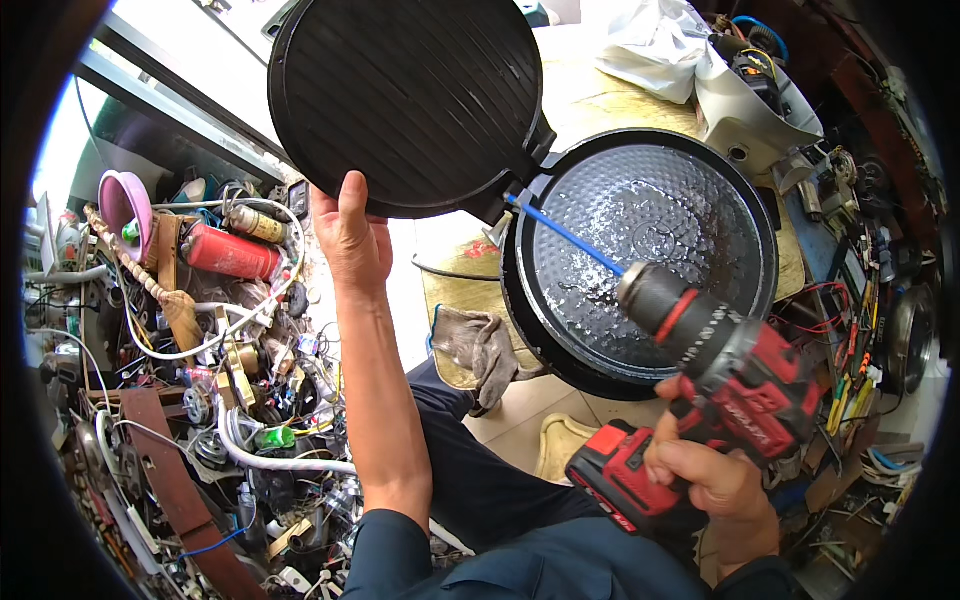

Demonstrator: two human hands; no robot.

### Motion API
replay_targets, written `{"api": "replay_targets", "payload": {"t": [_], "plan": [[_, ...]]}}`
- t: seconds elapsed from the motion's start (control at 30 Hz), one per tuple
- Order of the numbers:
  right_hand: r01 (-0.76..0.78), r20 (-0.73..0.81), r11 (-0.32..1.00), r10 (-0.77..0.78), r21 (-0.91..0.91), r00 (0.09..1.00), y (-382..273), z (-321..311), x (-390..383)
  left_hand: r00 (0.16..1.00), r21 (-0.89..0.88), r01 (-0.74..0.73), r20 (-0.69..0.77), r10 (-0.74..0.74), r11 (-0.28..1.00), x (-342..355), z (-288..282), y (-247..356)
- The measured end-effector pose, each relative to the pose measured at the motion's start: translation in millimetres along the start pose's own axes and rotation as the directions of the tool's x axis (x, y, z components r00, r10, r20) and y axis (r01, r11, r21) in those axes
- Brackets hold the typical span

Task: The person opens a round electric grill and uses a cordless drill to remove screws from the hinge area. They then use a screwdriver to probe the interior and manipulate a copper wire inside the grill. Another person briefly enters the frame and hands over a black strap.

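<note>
My left hand point(348, 230) grips the lower edge of a round, ridged black plate point(405, 95), raised as the lid of an electric griddle. My right hand point(700, 470) is closed on the grip of a red and black cordless drill point(730, 380). Its long blue bit point(565, 232) reaches to the hinge point(510, 200) joining lid and base. The dimpled black lower pan point(645, 250), wet or glossy with pale specks, lies open beneath the drill. A grey work glove point(475, 350) is draped on the worn table point(450, 292) left of the pan.
Dense clutter of parts, cables, a red cylinder point(230, 250) and a pink bowl point(125, 212) fills the left. Tools and wires point(850, 370) pile up on the right. A white bag point(645, 50) and a cream housing point(750, 135) sit behind. My legs show below the table.
</note>
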State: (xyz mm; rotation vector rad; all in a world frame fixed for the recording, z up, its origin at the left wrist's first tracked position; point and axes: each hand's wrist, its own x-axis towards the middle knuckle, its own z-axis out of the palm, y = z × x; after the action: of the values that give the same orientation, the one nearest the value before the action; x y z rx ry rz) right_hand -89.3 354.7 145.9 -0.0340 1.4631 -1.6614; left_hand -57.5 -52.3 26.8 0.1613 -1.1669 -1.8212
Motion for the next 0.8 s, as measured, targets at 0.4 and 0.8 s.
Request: {"api": "replay_targets", "payload": {"t": [0.4,0.8], "plan": [[0.021,0.169,0.995,-0.004,-0.095,0.986,39.9,13.2,39.1,0.999,0.000,0.023,-0.022,-0.023,1.000,1.6,-2.3,-0.4],[0.010,0.136,0.999,-0.016,0.051,0.991,38.3,25.5,49.4,0.999,0.034,0.035,-0.035,-0.034,0.999,-0.5,-2.5,-1.8]]}}
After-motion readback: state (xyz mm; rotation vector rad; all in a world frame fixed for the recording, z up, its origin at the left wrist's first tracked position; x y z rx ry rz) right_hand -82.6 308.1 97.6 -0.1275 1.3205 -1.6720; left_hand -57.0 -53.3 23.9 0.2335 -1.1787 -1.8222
